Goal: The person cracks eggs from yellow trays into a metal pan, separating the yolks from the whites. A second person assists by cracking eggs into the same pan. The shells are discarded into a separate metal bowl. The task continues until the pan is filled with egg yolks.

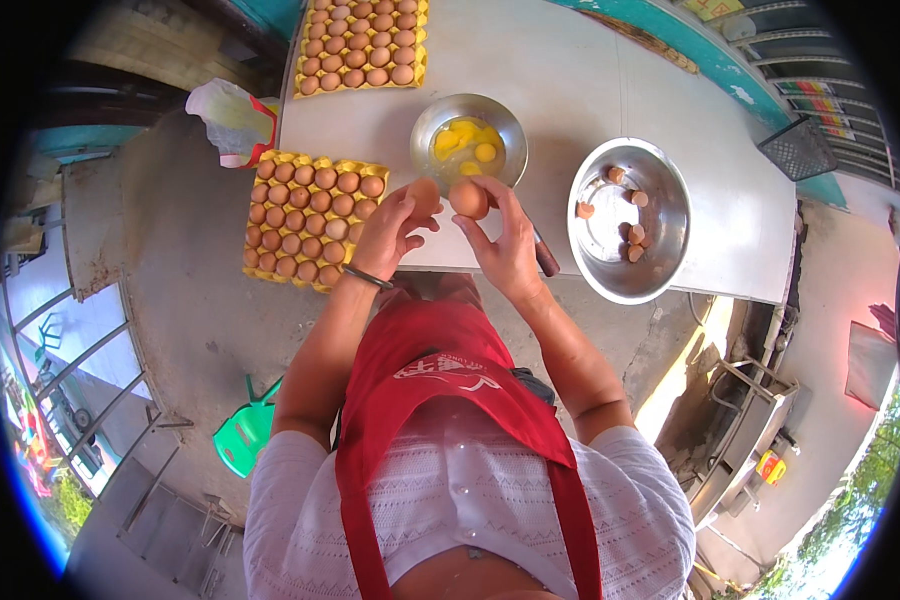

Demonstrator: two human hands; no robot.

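My left hand point(382, 236) is closed on a brown egg point(423, 194), held up at the fingertips. Close beside it, my right hand point(511, 240) grips another brown egg point(468, 200) between thumb and fingers. Both eggs are just in front of a steel bowl point(518, 128) with several yellow yolks point(463, 138) and clear egg white in it. Any crack in the held eggs cannot be made out. To the right, a larger steel basin point(582, 262) holds several broken eggshells point(636, 235). A knife's brown handle point(546, 258) shows beside my right wrist; the blade is mostly hidden.
A yellow tray of brown eggs point(246, 262) overhangs the near left edge of the pale table point(725, 215). Another egg tray point(422, 72) lies at the far left. A plastic bag point(232, 115) hangs by the left edge. A green chair point(242, 440) stands on the floor.
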